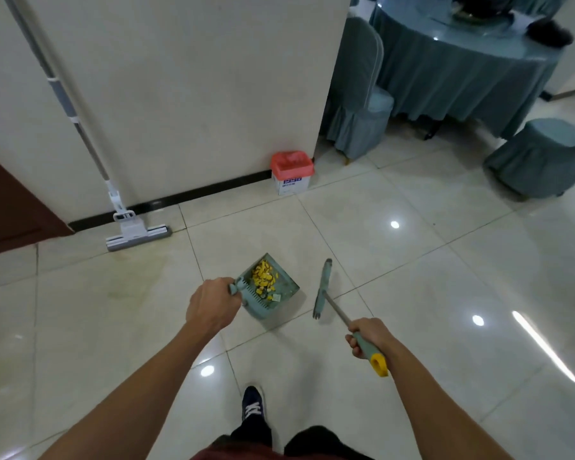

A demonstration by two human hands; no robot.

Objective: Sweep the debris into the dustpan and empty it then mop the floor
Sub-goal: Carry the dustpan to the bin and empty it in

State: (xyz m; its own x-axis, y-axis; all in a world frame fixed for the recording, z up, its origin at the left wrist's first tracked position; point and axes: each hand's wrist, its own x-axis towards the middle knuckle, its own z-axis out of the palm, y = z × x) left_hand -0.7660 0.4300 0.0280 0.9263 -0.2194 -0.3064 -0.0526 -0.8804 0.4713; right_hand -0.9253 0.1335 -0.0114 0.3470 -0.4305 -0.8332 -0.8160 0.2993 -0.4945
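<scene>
left hand (213, 305) grips the dustpan (269, 287), loaded with yellow debris (263, 277). right hand (367, 336) grips the broom (324, 287) handle. the red-lined bin (291, 172) stands ahead of both hands, near the wall, roughly midway; the pan-carrying left looks marginally nearer.

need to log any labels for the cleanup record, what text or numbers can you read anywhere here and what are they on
White box bin with red liner, by the wall: blue printed block and a smaller line beneath it, too blurred to read.
Small scrap in the dustpan: may carry print, too small to tell.
Mop, broom, teal tablecloth: no readable text.
</scene>
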